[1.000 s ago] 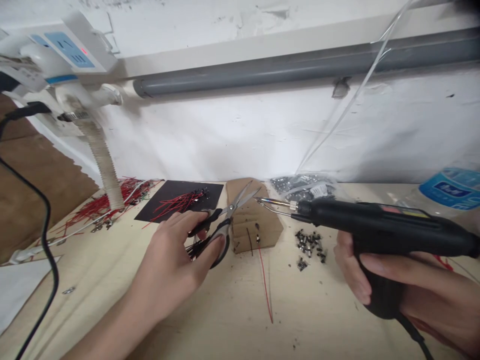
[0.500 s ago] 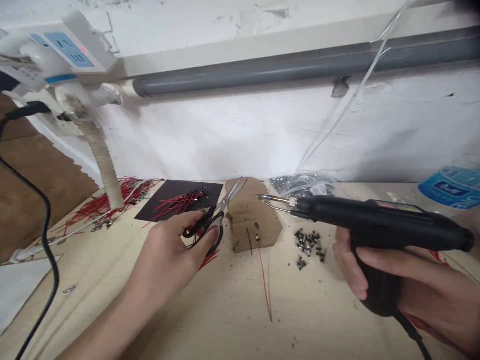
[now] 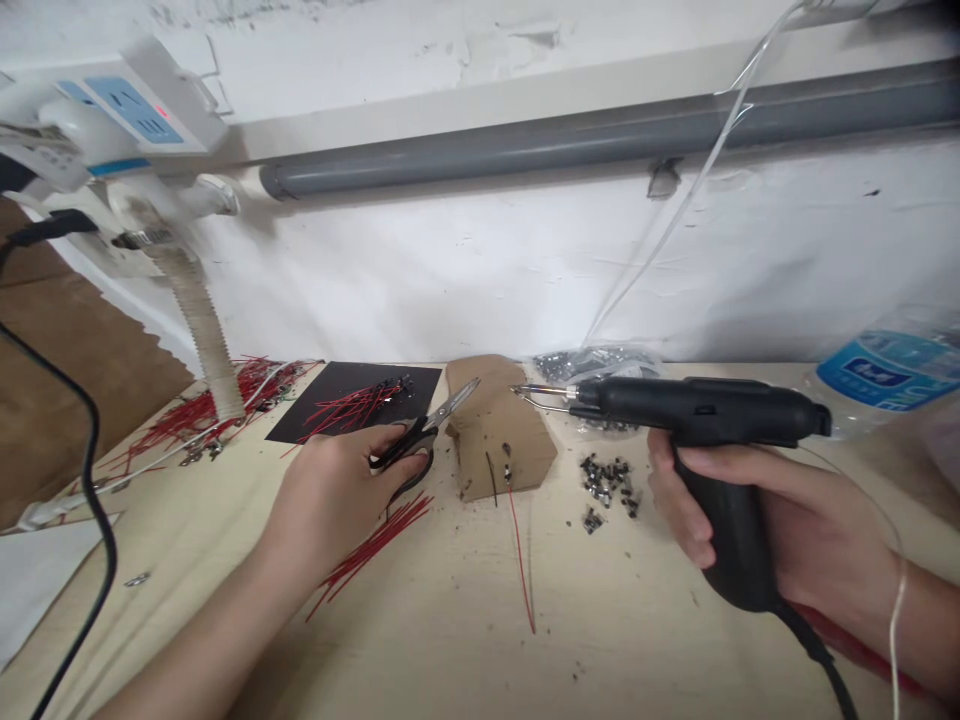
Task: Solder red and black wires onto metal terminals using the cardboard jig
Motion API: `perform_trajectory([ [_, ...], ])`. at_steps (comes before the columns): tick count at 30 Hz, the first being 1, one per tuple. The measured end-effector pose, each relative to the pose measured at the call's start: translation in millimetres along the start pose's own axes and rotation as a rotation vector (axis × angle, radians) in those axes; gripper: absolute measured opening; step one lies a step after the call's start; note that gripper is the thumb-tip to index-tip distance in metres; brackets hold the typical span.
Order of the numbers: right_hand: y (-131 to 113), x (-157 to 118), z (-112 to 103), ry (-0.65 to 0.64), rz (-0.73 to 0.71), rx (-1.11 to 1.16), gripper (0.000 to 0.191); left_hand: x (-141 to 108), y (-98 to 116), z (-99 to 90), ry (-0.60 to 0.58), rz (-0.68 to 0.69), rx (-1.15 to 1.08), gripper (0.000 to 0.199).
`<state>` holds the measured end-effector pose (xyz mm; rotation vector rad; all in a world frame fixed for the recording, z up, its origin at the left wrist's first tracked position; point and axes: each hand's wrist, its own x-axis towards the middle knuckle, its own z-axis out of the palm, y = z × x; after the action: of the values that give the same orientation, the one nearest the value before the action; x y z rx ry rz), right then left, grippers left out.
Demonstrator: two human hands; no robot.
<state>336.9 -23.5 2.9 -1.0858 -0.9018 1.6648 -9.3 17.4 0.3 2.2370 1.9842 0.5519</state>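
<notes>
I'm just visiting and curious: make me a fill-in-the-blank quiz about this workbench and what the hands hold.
1. The left hand holds a pair of ____.
2. The soldering gun in the right hand is ____.
3. The long wire trailing off the cardboard is ____.
4. The bottle label is mostly ____.

Missing words: scissors; black; red; blue.

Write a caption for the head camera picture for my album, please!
Left hand holds black-handled scissors, right hand grips a black soldering gun, and brown cardboard lies between the hands.
</notes>
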Motion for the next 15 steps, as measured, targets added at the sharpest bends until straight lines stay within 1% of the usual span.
perform_trajectory([
  [4,0,-1,1,0.01,-0.038,-0.034,0.025,2,-4,1.1,0.053,0.015,0.052,0.029],
  [7,-1,-1,3,0.03,-0.023,-0.045,0.026,4,-9,1.5,0.08,0.043,0.065,0.027],
  [12,0,0,2,0.044,-0.012,-0.043,0.028,8,-16,3.4,0.08,0.005,0.015,0.034],
  [15,0,-1,1,0.038,-0.018,-0.049,0.026,10,-19,3.5,0.076,0.005,0.01,0.034],
])
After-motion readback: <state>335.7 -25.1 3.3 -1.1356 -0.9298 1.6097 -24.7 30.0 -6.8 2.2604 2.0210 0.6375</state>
